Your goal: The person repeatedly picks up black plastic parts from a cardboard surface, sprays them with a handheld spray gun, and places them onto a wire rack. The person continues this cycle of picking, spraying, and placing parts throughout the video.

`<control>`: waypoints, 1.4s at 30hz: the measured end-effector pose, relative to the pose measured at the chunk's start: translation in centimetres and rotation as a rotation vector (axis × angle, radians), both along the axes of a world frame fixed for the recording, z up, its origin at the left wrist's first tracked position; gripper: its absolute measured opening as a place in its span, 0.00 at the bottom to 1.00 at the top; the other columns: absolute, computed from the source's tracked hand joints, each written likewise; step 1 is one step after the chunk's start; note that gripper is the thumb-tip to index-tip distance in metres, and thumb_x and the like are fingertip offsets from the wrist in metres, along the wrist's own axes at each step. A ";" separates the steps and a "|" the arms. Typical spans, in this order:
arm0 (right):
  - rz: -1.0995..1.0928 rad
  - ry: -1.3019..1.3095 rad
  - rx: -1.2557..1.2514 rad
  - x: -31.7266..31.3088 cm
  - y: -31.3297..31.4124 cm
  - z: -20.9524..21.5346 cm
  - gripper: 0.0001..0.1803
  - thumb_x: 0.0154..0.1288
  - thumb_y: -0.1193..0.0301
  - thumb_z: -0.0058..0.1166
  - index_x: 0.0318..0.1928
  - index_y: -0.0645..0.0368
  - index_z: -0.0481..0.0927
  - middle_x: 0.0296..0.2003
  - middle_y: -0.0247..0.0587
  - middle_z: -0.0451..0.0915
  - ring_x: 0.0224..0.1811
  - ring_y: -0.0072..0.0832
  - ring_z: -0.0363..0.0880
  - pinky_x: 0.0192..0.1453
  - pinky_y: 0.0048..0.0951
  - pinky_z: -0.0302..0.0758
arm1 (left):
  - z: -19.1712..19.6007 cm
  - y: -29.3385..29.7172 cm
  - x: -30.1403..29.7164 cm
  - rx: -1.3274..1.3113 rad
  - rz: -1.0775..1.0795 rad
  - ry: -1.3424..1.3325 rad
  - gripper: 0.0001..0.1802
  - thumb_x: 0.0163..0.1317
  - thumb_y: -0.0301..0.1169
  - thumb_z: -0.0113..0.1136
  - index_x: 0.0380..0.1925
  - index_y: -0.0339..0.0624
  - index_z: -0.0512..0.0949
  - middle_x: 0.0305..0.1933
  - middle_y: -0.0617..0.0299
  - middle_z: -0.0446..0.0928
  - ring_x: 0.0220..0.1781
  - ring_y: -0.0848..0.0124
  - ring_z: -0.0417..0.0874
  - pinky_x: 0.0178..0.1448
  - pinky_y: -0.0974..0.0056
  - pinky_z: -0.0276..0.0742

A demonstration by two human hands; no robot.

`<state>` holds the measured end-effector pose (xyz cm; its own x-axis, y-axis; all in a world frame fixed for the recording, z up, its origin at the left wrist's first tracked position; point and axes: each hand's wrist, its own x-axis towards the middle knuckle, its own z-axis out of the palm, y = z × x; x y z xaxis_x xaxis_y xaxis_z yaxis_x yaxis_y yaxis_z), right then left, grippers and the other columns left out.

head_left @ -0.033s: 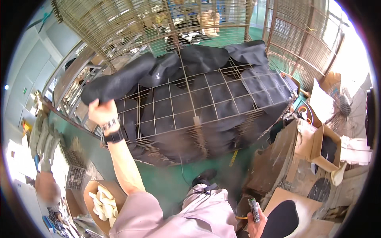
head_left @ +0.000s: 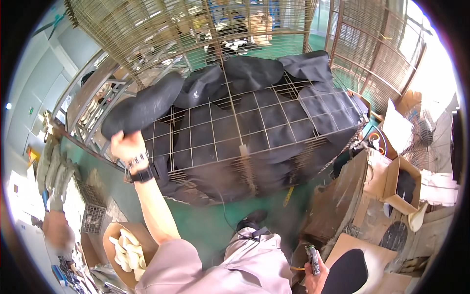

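Note:
At the rack's left end, my left hand (head_left: 128, 146) pinches the near edge of a long black sole-shaped sheet (head_left: 142, 107). The sheet leans up and away from the hand, its broad face showing pale scuff marks. Low on the right, my right hand (head_left: 317, 279) is wrapped round a small dark-and-silver handheld tool (head_left: 312, 259), whose kind I cannot make out. An orange-yellow line (head_left: 296, 268) runs beside it. More black sheets (head_left: 253, 72) lie along the far edge of the wire rack (head_left: 243, 149), and others show beneath its grid.
Tall wire racks (head_left: 147, 29) stand behind. To the left sits a carton (head_left: 110, 245) of cream-coloured pieces (head_left: 128, 250). Cartons (head_left: 391, 181), a fan (head_left: 420, 130) and a black rounded sheet (head_left: 348, 272) on cardboard are at right. A thin cable (head_left: 225, 208) hangs before the rack.
My left hand has shifted slightly toward me. The sheet's far end has come down and to the left, and more of its face shows. My right hand has hardly moved.

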<state>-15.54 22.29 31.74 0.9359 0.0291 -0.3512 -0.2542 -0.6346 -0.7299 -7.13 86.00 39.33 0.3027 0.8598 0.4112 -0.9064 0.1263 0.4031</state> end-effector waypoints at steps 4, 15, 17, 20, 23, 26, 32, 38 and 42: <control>-0.015 0.092 -0.016 1.2 1.4 0.6 0.23 0.67 0.69 0.59 0.63 0.51 0.79 0.55 0.51 0.83 0.52 0.49 0.83 0.55 0.41 0.76 | -11.9 2.3 -4.7 -0.470 0.331 0.400 0.19 0.51 0.27 0.53 0.44 0.32 0.79 0.48 0.49 0.82 0.49 0.47 0.85 0.51 0.40 0.85; -0.070 -0.052 0.118 0.8 1.9 -2.7 0.29 0.57 0.80 0.57 0.62 0.65 0.78 0.37 0.45 0.85 0.40 0.22 0.79 0.49 0.27 0.77 | -15.7 -4.2 -3.7 0.015 1.204 1.742 0.61 0.51 0.26 0.74 0.78 0.45 0.41 0.77 0.36 0.48 0.71 0.40 0.66 0.65 0.40 0.73; -0.101 -0.059 0.115 0.2 1.7 -2.6 0.29 0.57 0.80 0.58 0.62 0.65 0.78 0.38 0.45 0.85 0.41 0.22 0.80 0.50 0.27 0.77 | -14.1 -6.6 -3.2 0.167 1.318 1.925 0.61 0.52 0.33 0.76 0.78 0.43 0.43 0.78 0.36 0.47 0.76 0.41 0.58 0.73 0.40 0.63; -0.168 -0.056 0.125 -1.0 1.5 -1.7 0.28 0.59 0.77 0.59 0.62 0.66 0.78 0.37 0.45 0.85 0.40 0.22 0.79 0.49 0.27 0.77 | -12.1 -11.0 -1.8 0.497 1.336 1.759 0.55 0.54 0.32 0.72 0.77 0.39 0.48 0.78 0.36 0.49 0.79 0.44 0.54 0.77 0.42 0.55; -0.203 -0.082 0.262 -2.8 0.6 -1.1 0.23 0.68 0.70 0.56 0.63 0.54 0.79 0.53 0.51 0.84 0.53 0.44 0.83 0.56 0.40 0.75 | -12.1 -18.5 1.5 1.020 0.946 1.158 0.44 0.56 0.21 0.59 0.73 0.28 0.53 0.75 0.37 0.56 0.78 0.43 0.55 0.78 0.44 0.53; -0.339 -0.197 0.253 -5.4 -0.1 -2.9 0.24 0.62 0.75 0.55 0.61 0.60 0.79 0.45 0.53 0.84 0.44 0.41 0.83 0.50 0.36 0.77 | -13.2 -28.2 3.3 1.267 0.162 1.029 0.28 0.57 0.20 0.62 0.60 0.34 0.73 0.58 0.46 0.76 0.62 0.51 0.77 0.70 0.55 0.71; -0.664 -0.286 -0.011 -14.1 -1.7 -5.2 0.28 0.55 0.79 0.61 0.60 0.67 0.78 0.39 0.58 0.83 0.35 0.43 0.84 0.44 0.32 0.78 | -23.1 -36.6 4.5 1.920 -1.343 1.140 0.34 0.63 0.39 0.66 0.68 0.43 0.70 0.53 0.47 0.83 0.55 0.58 0.85 0.60 0.56 0.79; -1.118 -0.234 -0.107 -22.5 1.1 -2.1 0.32 0.55 0.78 0.65 0.63 0.63 0.75 0.41 0.57 0.82 0.39 0.52 0.82 0.45 0.40 0.78 | -44.1 -32.9 7.2 1.318 -1.628 1.593 0.24 0.61 0.25 0.65 0.58 0.39 0.75 0.40 0.62 0.81 0.33 0.76 0.80 0.32 0.71 0.75; -1.336 -0.292 -0.209 -23.0 0.3 0.4 0.33 0.56 0.80 0.64 0.65 0.62 0.75 0.40 0.53 0.83 0.37 0.49 0.82 0.44 0.38 0.79 | -52.6 -32.9 11.5 2.536 -0.864 -0.036 0.12 0.69 0.36 0.55 0.44 0.43 0.83 0.39 0.54 0.84 0.44 0.58 0.86 0.49 0.55 0.81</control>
<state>-38.53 22.55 32.13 0.2510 -0.9676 -0.0265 -0.6060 -0.1357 -0.7838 4.40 53.14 -13.29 0.1054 -0.9903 -0.0905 -0.9479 -0.1276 0.2918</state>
